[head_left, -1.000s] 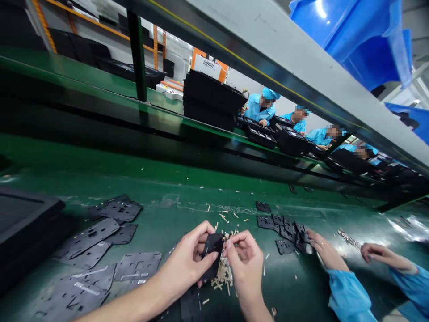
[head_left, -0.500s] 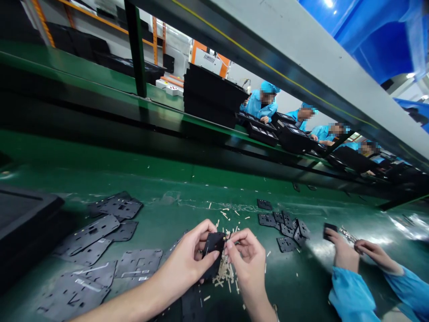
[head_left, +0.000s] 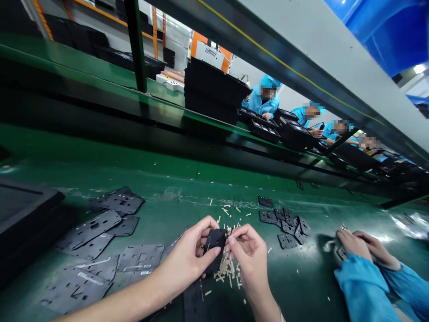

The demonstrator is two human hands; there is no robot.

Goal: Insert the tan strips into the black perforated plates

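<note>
My left hand [head_left: 187,257] grips a small black flat part [head_left: 214,248] between thumb and fingers, just above the green belt [head_left: 174,179]. My right hand [head_left: 248,257] is pinched at the part's upper right corner, fingers curled; what they pinch is too small to name. A heap of small beige slivers [head_left: 226,270] lies right under both hands. Several black punched sheets [head_left: 97,241] lie on the belt to the left.
A co-worker's hands in blue sleeves [head_left: 365,268] work at the right. Small black parts [head_left: 288,226] lie in a cluster between us. A dark tray [head_left: 23,210] sits at the left edge. Stacked black trays [head_left: 212,94] and several people sit across the belt.
My hands stay on the black part, shifted slightly. The co-worker's hands moved right and came together near the belt. The view tilted a little.
</note>
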